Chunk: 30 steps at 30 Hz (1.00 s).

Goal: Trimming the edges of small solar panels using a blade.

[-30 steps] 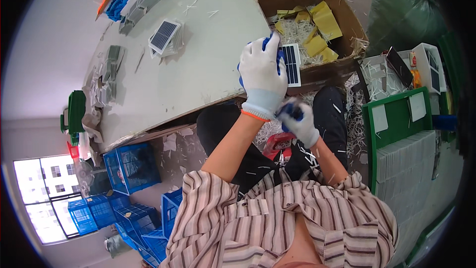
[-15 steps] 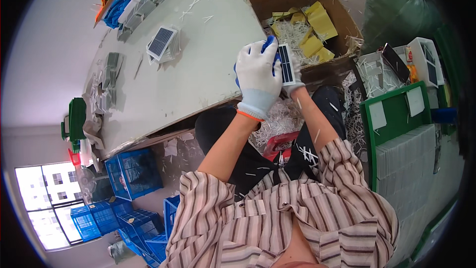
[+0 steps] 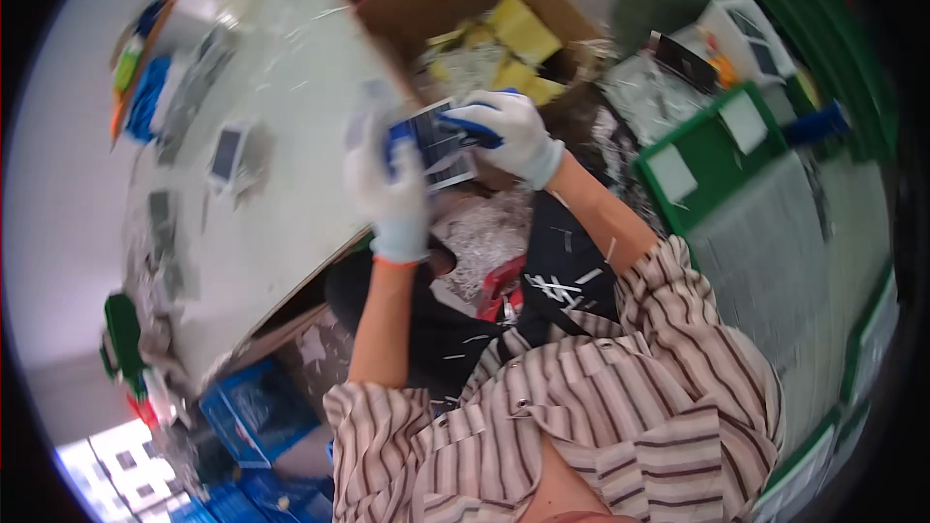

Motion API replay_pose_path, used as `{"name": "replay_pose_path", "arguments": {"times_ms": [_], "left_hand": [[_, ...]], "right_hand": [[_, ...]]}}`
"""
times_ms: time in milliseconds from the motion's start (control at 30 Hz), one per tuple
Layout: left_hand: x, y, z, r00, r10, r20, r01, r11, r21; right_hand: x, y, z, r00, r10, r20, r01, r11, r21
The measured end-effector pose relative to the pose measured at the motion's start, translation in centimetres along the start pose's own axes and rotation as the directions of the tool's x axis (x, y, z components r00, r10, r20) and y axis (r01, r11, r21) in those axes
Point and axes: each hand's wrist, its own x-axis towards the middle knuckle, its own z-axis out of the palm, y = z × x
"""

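Note:
A small dark solar panel (image 3: pixel 441 143) with white lines and a pale border is tilted between my two gloved hands, above my lap by the table edge. My right hand (image 3: pixel 509 131), in a white glove with blue fingertips, is closed over the panel's right side. Against its left edge is my left hand (image 3: pixel 387 174), in a similar glove with an orange cuff; motion smears its fingers, so its grip is unclear. More panels lie in a small pile (image 3: pixel 229 157) on the pale table (image 3: pixel 291 126).
An open cardboard box (image 3: pixel 407 0) beyond my hands holds white paper shreds and yellow pieces (image 3: pixel 523 29). To the right stand a green tray (image 3: pixel 668 169) and rows of stacked pale pieces (image 3: pixel 756 223). Blue crates (image 3: pixel 257 412) are at lower left; shreds lie around my legs.
The view has turned, shifting the table and box leftward. My right hand has come from behind the panel to its right side. The panel has tilted, and my left hand is blurred by motion.

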Motion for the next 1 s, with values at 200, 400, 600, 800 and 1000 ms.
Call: {"name": "replay_pose_path", "arguments": {"times_ms": [200, 400, 600, 800, 1000], "left_hand": [[-0.2, 0.0, -1.3, 0.960, -0.275, -0.063, 0.200, 0.823, -0.531], [0.2, 1.6, 0.5, 0.966, -0.257, 0.006, 0.219, 0.811, -0.543], [0.3, -0.3, -0.8, 0.984, -0.175, -0.024, 0.149, 0.899, -0.413], [1.3, -1.4, -4.4, 0.999, -0.035, 0.041, 0.044, 0.970, -0.239], [6.9, -13.0, -12.0, 0.963, 0.145, -0.229, -0.006, 0.857, 0.516]], "right_hand": [[-1.8, -1.0, -14.0, 0.801, 0.589, 0.108, -0.582, 0.808, -0.090], [-11.4, 5.1, -28.2, 0.039, 0.985, 0.166, -0.851, 0.120, -0.511], [-13.4, 8.9, -22.8, -0.134, 0.971, 0.196, -0.824, 0.000, -0.566], [-16.5, 8.1, -23.6, 0.646, 0.754, 0.117, -0.488, 0.527, -0.696], [-14.5, 1.1, -19.7, 0.452, 0.882, 0.132, -0.805, 0.467, -0.365]]}}
